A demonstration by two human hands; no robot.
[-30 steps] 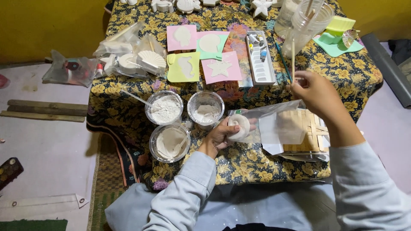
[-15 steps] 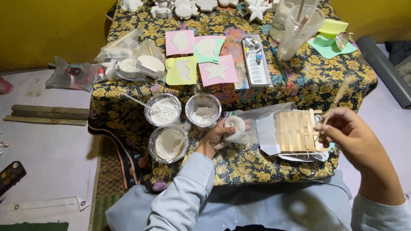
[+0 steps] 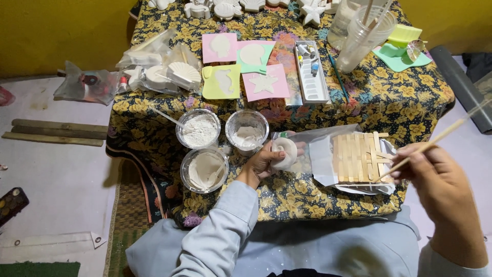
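White lump (image 3: 285, 152) inside left grip (image 3: 266, 160)

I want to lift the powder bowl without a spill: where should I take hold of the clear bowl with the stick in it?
Probably grip the clear bowl by its round rim on the right, coming from above: the stick leans out over its upper-left edge, so that side is obstructed, and it stands upright, full of white powder.

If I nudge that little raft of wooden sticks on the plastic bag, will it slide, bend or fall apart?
The wooden stick raft is probably light and fairly stiff, being flat slats side by side. It may slide easily, since it rests on a glossy plastic bag. A few sticks lie askew at its right edge, so it may be loosely joined.
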